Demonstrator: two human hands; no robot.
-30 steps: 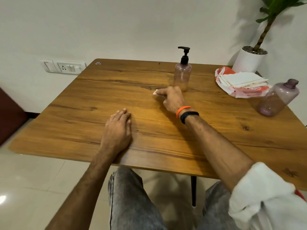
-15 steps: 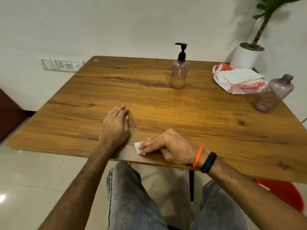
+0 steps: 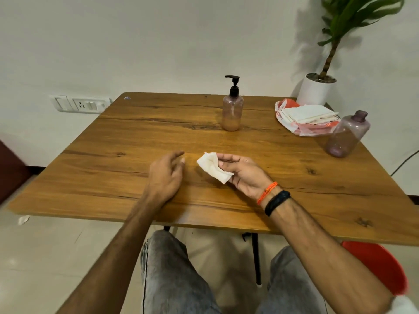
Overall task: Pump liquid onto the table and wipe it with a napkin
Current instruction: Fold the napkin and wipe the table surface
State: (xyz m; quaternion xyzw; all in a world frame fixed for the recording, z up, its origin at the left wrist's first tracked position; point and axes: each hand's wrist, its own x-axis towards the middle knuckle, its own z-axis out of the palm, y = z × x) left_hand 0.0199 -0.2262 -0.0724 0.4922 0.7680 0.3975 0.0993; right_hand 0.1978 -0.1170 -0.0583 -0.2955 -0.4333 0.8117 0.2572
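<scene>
A folded white napkin [image 3: 214,167] is held in my right hand [image 3: 243,175], which is turned palm up a little above the wooden table [image 3: 317,184]. To its left my left hand [image 3: 166,175] hovers just over the table with fingers loosely spread, holding nothing and close to the napkin. A clear pinkish pump bottle [image 3: 232,109] with a black pump head stands upright at the back middle of the table, well beyond both hands.
A stack of white napkins [image 3: 306,113] lies on a red-and-white plastic bag at the back right. A purple capped bottle [image 3: 347,134] stands in front of it. A white plant pot [image 3: 315,89] sits behind the table. A red stool [image 3: 381,266] is at my right.
My right hand lifted the napkin off the table near the front edge and turned palm up. My left hand rose off the table surface and its fingers spread.
</scene>
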